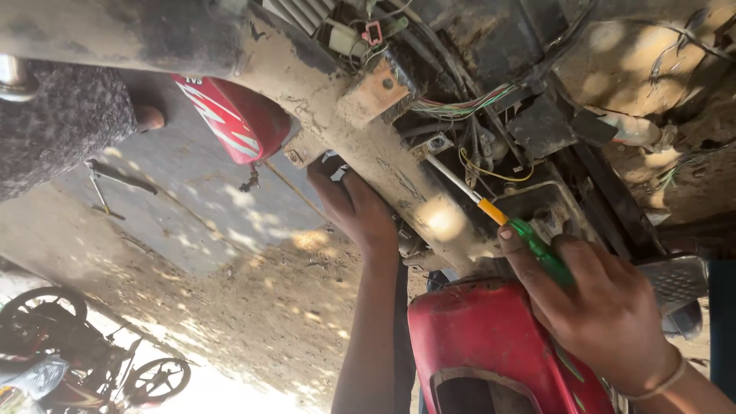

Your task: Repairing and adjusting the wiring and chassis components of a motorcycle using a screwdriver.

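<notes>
My right hand point(602, 307) grips a screwdriver point(502, 215) with a green and orange handle. Its metal shaft points up and left to a bolt point(438, 143) on the dusty frame of a motorcycle point(360, 123). My left hand point(354, 207) reaches under the frame rail and presses against its underside near a small bracket point(295, 156). Bundles of coloured wires point(464, 106) hang just above the screwdriver tip. A red body panel point(491, 337) sits under my right hand.
A red fuel tank point(230, 115) lies on the concrete slab at left, near a hand tool point(115, 178). Another motorcycle point(69, 360) stands at the lower left on sandy ground. A metal footrest point(678, 280) is at the right edge.
</notes>
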